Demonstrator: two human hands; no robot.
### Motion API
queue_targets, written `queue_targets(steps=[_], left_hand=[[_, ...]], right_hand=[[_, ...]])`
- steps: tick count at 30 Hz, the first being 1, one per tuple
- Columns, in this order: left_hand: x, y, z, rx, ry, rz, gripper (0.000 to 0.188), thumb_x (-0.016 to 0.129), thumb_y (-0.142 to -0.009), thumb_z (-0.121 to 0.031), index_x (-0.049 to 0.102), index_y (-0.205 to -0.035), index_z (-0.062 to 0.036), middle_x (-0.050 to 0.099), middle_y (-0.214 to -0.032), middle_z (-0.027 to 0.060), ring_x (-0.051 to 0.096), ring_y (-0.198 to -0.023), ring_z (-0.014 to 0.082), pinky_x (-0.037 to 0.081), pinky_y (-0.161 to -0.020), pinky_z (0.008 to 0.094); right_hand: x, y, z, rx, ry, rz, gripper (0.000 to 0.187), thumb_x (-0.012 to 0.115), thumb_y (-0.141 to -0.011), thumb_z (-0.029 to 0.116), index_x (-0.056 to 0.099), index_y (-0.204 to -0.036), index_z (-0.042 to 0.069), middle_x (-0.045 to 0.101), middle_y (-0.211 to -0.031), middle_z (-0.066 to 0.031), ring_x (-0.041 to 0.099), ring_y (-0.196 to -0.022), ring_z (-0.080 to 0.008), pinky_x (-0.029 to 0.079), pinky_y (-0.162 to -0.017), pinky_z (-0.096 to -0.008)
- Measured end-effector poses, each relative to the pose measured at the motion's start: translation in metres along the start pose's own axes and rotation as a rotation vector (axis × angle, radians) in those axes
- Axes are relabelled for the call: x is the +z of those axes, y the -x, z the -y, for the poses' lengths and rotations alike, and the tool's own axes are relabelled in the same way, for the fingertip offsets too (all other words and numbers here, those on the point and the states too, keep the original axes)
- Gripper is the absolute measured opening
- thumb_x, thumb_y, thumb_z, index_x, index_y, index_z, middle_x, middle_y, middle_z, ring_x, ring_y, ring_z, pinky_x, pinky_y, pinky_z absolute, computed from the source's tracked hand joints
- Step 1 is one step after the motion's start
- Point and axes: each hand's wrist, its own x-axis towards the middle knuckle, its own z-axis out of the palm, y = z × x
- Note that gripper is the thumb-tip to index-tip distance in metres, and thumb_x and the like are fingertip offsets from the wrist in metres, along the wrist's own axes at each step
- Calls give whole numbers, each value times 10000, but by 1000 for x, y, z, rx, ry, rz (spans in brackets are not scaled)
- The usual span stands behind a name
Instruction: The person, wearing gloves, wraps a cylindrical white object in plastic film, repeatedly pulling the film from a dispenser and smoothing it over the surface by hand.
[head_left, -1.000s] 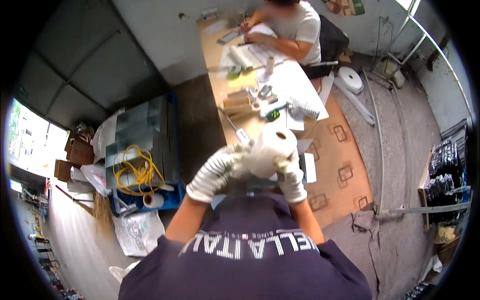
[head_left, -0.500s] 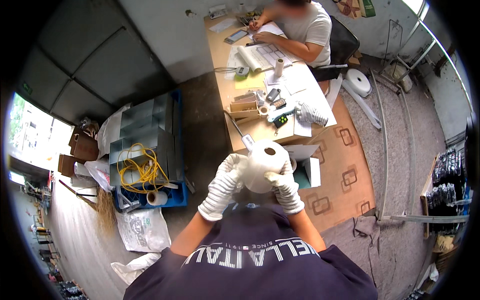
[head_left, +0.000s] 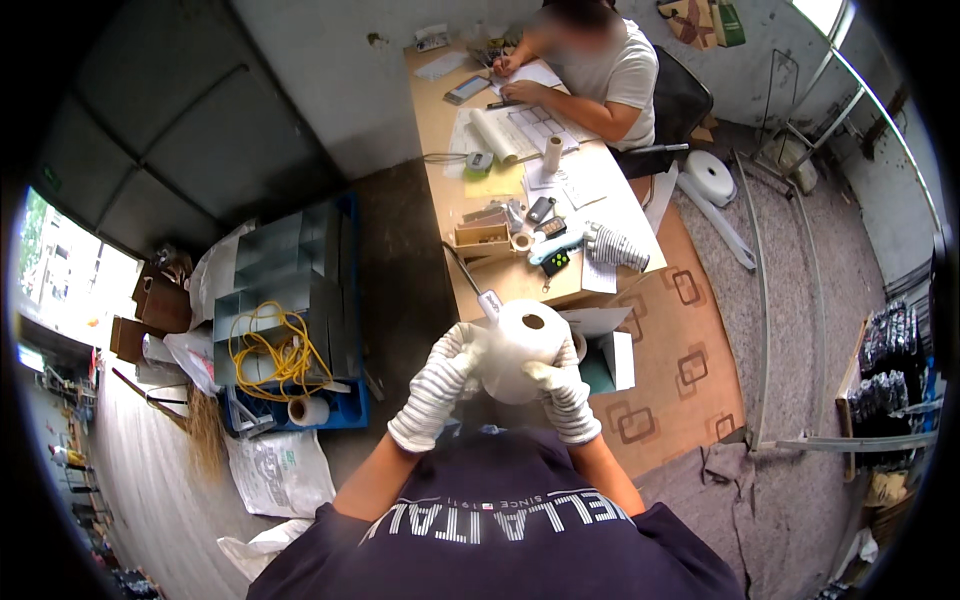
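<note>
Between my two gloved hands is a whitish, translucent roll of plastic film [head_left: 518, 372], its brown core hole facing up. Around its left side curl the fingers of my left hand [head_left: 445, 375], in a striped white knit glove. My right hand [head_left: 562, 388], gloved alike, grips the roll's right side with the thumb pressed on the front. The roll is held in front of my chest, just short of the desk's near end. Its underside and some of my fingertips are hidden.
Beyond my hands stands a wooden desk [head_left: 470, 275] with papers, a tape measure [head_left: 479, 163], small boxes and a striped glove [head_left: 615, 247]. Someone in a white shirt [head_left: 625, 85] sits at its far right. A blue crate [head_left: 350, 400] with metal trays and yellow cable [head_left: 285, 350] lies left.
The roll and both hands sit slightly lower in the picture, while the grip looks the same. The view has shifted a little.
</note>
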Motion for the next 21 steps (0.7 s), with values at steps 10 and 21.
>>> queue_targets(steps=[10,21], left_hand=[[3,-3,-1,-25,-23,1,150,561,-893,-242,528,-906,-97,487,-589,-50,372,-381,11,280,-347,150],[22,-7,0,-56,-33,22,116,554,-894,-221,526,-887,-110,474,-564,-49,354,-370,15,259,-336,151]], right_hand=[[-5,0,1,33,-41,-37,671,749,-628,121,421,-1211,75,528,-1143,-78,514,-1051,-201,416,-909,-355],[-21,3,9,-21,-32,-42,693,758,-620,128,414,-1219,66,532,-1137,-83,516,-1047,-208,420,-903,-359]])
